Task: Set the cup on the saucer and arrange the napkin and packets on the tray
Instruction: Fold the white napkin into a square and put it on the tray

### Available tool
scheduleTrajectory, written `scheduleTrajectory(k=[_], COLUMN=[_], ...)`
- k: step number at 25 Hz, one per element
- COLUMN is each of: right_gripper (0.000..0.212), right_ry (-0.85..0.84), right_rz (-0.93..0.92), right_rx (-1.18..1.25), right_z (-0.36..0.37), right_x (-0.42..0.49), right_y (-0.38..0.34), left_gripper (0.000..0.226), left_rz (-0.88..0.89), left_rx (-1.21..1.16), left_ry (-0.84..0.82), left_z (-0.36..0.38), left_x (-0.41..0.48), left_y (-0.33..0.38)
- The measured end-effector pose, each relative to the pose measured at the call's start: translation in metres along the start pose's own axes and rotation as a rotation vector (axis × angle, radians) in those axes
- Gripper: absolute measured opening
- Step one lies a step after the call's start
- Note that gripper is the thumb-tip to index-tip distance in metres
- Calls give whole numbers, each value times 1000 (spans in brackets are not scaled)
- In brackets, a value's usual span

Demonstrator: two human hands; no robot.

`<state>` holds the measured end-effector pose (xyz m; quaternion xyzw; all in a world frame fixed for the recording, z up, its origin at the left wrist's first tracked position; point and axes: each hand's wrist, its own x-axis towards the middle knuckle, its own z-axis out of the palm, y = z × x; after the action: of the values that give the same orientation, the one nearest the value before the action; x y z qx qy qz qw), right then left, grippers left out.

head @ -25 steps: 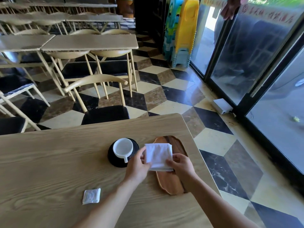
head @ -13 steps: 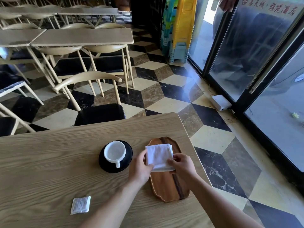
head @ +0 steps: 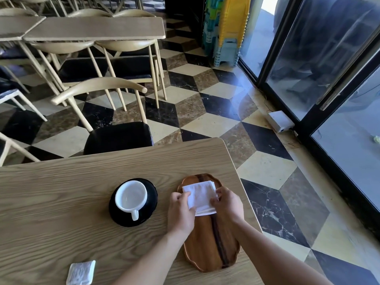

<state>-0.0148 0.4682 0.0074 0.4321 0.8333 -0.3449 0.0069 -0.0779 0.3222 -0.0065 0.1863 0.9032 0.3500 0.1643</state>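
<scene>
packet (head: 80, 273) lies flat at the near left of the table (head: 61, 192), well apart from everything else and not yet on the tray; only one packet shows. moving right, the white cup (head: 131, 197) already sits on the black saucer (head: 151, 192), its handle pointing toward the person. next comes the left hand (head: 181, 210), thumb and fingers pinched on the left edge of the folded napkin (head: 200, 197). the napkin rests on the far half of the wooden tray (head: 209, 251), slightly skewed to the tray's long axis, which runs away from the person with a dark stripe down its middle. the right hand (head: 227, 204) is closed on the napkin's right edge, so both hands are clamped on the same cloth. the near half of the tray is bare. the relation that matters next, i'd judge, is that the packet lies down and to the left of both grips, with the left hand clearly the nearer one; that hand would have to let go of the napkin and reach back toward the person's own side to fetch it.
</scene>
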Motion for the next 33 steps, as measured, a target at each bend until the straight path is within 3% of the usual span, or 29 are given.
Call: scheduleTrajectory(k=[3, 8, 12, 18, 22, 26, 33], right_gripper=[24, 15, 14, 45, 44, 43, 36], right_ry=[42, 79, 51, 12, -4, -4, 89], right_rz=[-41, -91, -117, -184, -189, -184, -209], right_rx=[-8, -30, -73, -77, -89, -92, -137], right_z=[4, 2, 3, 7, 6, 5, -2], right_x=[6, 12, 15, 16, 18, 16, 1], right_y=[2, 1, 0, 1, 0, -3, -10], left_gripper=[42, 45, 46, 40, 37, 54, 61], left_rz=[168, 474, 502, 449, 444, 448, 434], left_rx=[69, 391, 528, 547, 611, 776, 685], left_ry=[59, -24, 5, -40, -72, -161, -44], left_z=[1, -6, -6, -3, -3, -4, -30], left_x=[-2, -7, 3, 9, 8, 3, -16], left_y=[-4, -11, -11, -10, -11, -13, -23])
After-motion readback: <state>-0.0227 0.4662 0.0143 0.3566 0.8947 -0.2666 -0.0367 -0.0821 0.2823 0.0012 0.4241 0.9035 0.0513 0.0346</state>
